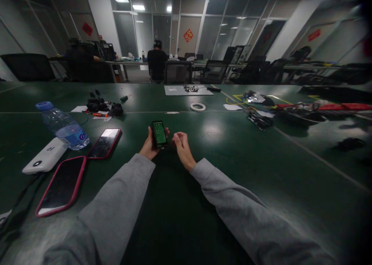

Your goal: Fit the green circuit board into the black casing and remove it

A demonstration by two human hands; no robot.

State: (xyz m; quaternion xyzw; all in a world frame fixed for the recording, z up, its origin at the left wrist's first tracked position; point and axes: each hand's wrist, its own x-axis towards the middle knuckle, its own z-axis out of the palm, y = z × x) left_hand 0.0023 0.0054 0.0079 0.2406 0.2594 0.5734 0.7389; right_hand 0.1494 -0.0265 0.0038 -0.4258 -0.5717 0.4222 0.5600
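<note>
One green-faced device (pixel 159 133), mid-frame, gripped by left hand (pixel 149 145); right hand (pixel 183 146) half-curled, contents unclear; slackened grip might drop it.

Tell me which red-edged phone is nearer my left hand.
The rear phone, on the right; the front phone lies farther left, closer to you.

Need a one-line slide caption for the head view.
Left hand holds a small device with a green face; right hand beside it, above a green table.
</note>
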